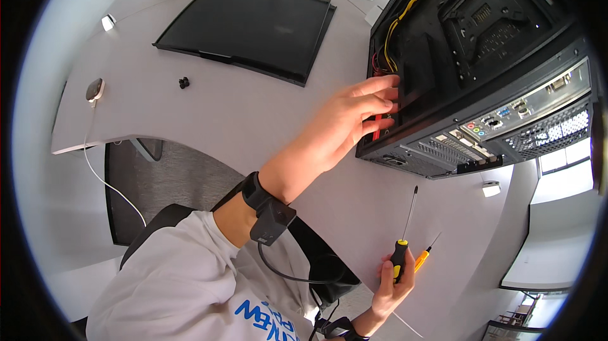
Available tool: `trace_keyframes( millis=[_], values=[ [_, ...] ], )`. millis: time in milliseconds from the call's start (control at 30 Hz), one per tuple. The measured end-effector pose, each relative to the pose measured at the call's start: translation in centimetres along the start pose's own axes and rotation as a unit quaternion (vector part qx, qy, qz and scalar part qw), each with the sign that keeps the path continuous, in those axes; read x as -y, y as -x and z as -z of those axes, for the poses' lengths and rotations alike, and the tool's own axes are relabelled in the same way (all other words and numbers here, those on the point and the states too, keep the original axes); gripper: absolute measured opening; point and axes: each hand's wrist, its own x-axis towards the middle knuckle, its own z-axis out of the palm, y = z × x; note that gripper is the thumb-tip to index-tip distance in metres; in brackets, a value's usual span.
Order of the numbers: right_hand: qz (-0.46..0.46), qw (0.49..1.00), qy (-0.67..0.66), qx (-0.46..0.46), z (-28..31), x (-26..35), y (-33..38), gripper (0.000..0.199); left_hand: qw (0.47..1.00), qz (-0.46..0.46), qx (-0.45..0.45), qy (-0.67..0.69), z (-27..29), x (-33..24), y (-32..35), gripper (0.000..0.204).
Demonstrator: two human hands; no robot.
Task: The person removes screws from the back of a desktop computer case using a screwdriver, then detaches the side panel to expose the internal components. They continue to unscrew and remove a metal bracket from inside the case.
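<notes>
Screwdrivers (pixel 405 239) in right hand (pixel 392 287) (two).

Left hand (pixel 345 122) reaching into the open black computer case (pixel 481 56), fingertips (pixel 386 97) on a red cable (pixel 377 127) at the case's lower front edge. Black wrist strap (pixel 269 211) with a small box and a trailing black cord on that forearm. Right hand (pixel 392 284) low in view, grip closed round two screwdrivers: a black-and-yellow one (pixel 402 249) with a long shaft pointing up, and a smaller orange one (pixel 424 253) angled right. Yellow wires (pixel 405 8) running along the case's inner edge. On the grey table (pixel 209 107): removed black side panel (pixel 247 27) lying flat, a small black screw-like piece (pixel 183 81) near it, a small dark device (pixel 95 89) with a white cable at the left edge.
</notes>
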Motion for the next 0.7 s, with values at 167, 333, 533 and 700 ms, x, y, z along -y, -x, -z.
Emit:
trace_keyframes(
  millis=[167,333,533,700],
  values=[
    [-0.015,1.0,-0.007,-0.016,-0.4,0.2,0.0,0.046,1.0,0.011,0.016,0.015,1.0,-0.4,-0.6,0.063],
    [-0.021,0.999,-0.016,-0.035,-0.8,0.1,0.0,0.046,0.999,0.015,0.031,-0.015,1.6,-0.8,-0.9,0.061],
    [-0.026,0.999,-0.013,-0.043,-0.9,0.3,-0.1,0.046,0.993,-0.014,0.031,-0.112,1.9,-1.3,-0.7,0.06],
    [-0.034,0.998,-0.029,-0.043,-1.0,0.4,-0.2,0.046,0.986,-0.014,0.041,-0.161,1.2,-1.7,0.1,0.057]
  ],
)
